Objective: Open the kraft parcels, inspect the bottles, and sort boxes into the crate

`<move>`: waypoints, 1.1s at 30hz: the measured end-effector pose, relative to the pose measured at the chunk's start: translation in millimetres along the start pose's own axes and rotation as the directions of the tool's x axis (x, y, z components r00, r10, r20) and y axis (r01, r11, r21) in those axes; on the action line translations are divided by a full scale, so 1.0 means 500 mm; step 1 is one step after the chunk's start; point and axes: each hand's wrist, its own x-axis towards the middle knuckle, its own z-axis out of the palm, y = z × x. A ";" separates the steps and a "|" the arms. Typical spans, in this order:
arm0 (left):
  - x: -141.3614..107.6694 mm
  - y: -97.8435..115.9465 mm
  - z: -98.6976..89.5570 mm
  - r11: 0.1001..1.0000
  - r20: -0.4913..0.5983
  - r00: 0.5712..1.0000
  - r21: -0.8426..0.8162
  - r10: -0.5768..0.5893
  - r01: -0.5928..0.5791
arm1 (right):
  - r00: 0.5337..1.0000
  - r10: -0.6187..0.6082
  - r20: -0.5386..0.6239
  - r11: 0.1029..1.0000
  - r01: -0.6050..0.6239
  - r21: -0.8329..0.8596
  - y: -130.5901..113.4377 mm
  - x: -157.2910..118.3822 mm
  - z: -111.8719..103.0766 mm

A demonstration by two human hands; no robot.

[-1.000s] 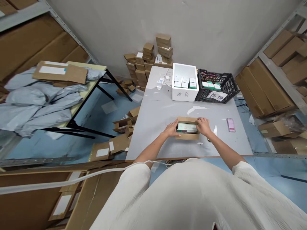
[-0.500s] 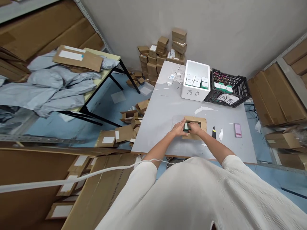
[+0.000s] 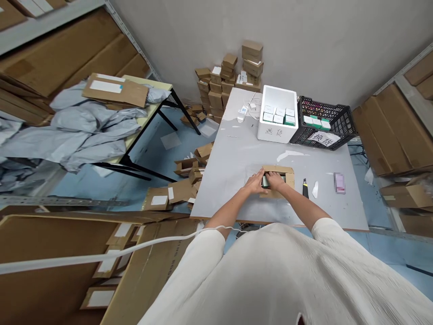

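An opened cardboard box [image 3: 289, 177] lies on the grey table [image 3: 216, 189], its flaps spread. My left hand [image 3: 256, 182] is at the box's left end, thumb and fingers apart around that edge. My right hand [image 3: 274, 180] reaches into the box from the front, its fingertips on a small pale green and dark item [image 3: 265, 181] inside. How firmly the fingers grip is too small to tell. To the right of the box lie a black and yellow cutter [image 3: 305, 188] and a white scrap [image 3: 315, 189].
At the table's back stand a white foam box [image 3: 277, 133] and a black crate [image 3: 338, 118], both holding small white and green boxes. A pink item [image 3: 339, 183] lies at right. Cartons [image 3: 215, 98] are stacked by the wall; a white cable [image 3: 135, 248] crosses at left.
The view has shifted slightly, moving the table and side table a little to the right in the picture. Both hands remain at the cardboard box, the right one still inside it.
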 end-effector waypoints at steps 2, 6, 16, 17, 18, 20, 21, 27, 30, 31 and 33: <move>-0.001 0.000 -0.001 1.000 0.007 1.000 0.000 -0.005 0.005 | 1.000 -0.011 -0.005 1.000 0.011 -0.021 -0.004 0.001 0.000; -0.007 -0.001 0.000 1.000 0.018 1.000 0.002 -0.004 0.004 | 0.999 -0.030 0.019 0.998 0.031 -0.051 -0.015 0.003 0.000; -0.018 -0.003 0.009 1.000 0.004 1.000 0.006 0.005 -0.005 | 0.999 -0.036 -0.004 0.999 0.036 -0.040 -0.026 -0.007 -0.005; -0.018 -0.002 0.009 1.000 0.004 1.000 0.009 0.002 -0.002 | 0.999 -0.039 -0.016 0.999 0.038 -0.033 -0.022 -0.014 -0.009; -0.018 -0.001 0.008 1.000 0.007 1.000 0.014 -0.002 0.002 | 0.999 -0.042 -0.029 0.999 0.041 -0.022 -0.018 -0.023 -0.013; -0.018 0.001 0.006 1.000 0.019 1.000 0.028 -0.012 0.011 | 0.998 -0.045 -0.054 0.999 0.046 0.009 -0.007 -0.042 -0.022; -0.018 0.001 0.004 0.999 0.023 1.000 0.035 -0.016 0.016 | 0.997 -0.045 -0.064 0.998 0.047 0.029 0.000 -0.053 -0.028; -0.017 -0.001 -0.011 0.997 0.025 0.998 0.062 -0.054 0.052 | 0.983 -0.023 -0.180 0.980 0.058 0.192 0.055 -0.118 -0.066; -0.015 -0.002 -0.017 0.994 0.045 0.996 0.080 -0.077 0.074 | 0.954 0.060 -0.295 0.939 0.046 0.342 0.086 -0.147 -0.077; -0.014 -0.001 -0.018 0.994 0.049 0.996 0.087 -0.078 0.073 | 0.938 0.099 -0.333 0.915 0.046 0.401 0.096 -0.155 -0.079; -0.012 0.001 -0.018 0.993 0.048 0.996 0.102 -0.070 0.064 | 0.905 0.177 -0.388 0.851 0.058 0.523 0.115 -0.169 -0.084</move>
